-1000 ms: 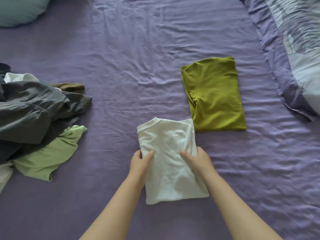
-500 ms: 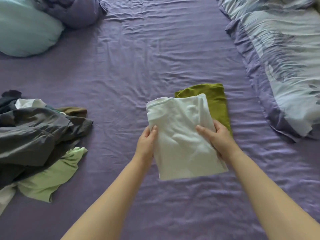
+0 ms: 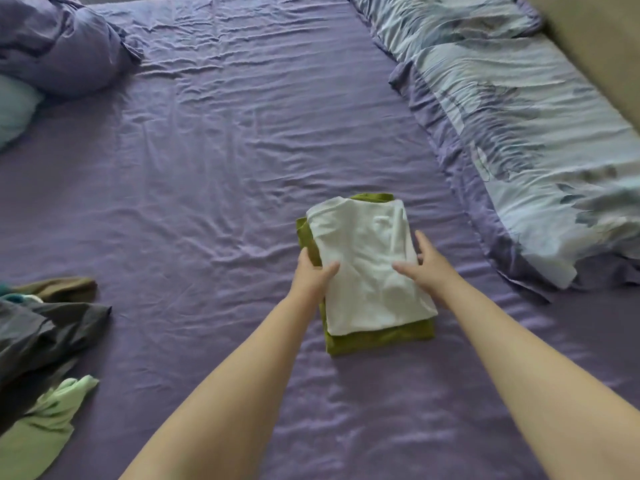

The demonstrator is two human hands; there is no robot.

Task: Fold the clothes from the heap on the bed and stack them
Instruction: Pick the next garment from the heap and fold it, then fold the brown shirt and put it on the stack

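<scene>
Here the folded white garment [image 3: 367,268] lies on top of the folded olive-green garment [image 3: 377,337], which rests on the purple bedsheet [image 3: 214,174] a little right of centre. The olive-green cloth shows as a strip along the white one's left edge, a sliver past its far edge and a wider band at its near edge.

The white garment sits between the two hands. The left hand [image 3: 311,275] grips its left edge: the thumb lies across the top of the white cloth, while the other fingers curl down at the edge, touching the olive-green strip there. Whether they reach under the white cloth cannot be told. The right hand [image 3: 427,268] holds the right edge, thumb stretched over the top of the white cloth and fingers extended along its side, the fingertips pointing away from the person.

Both forearms are bare and reach forward from the bottom of the view, converging on the stack.

At the left edge lies the heap of unfolded clothes [image 3: 38,344], dark grey, brown and pale green pieces, well apart from the stack. A patterned blue duvet [image 3: 512,133] runs along the right side, and a crumpled purple pillow [image 3: 59,46] sits at the far left.
</scene>
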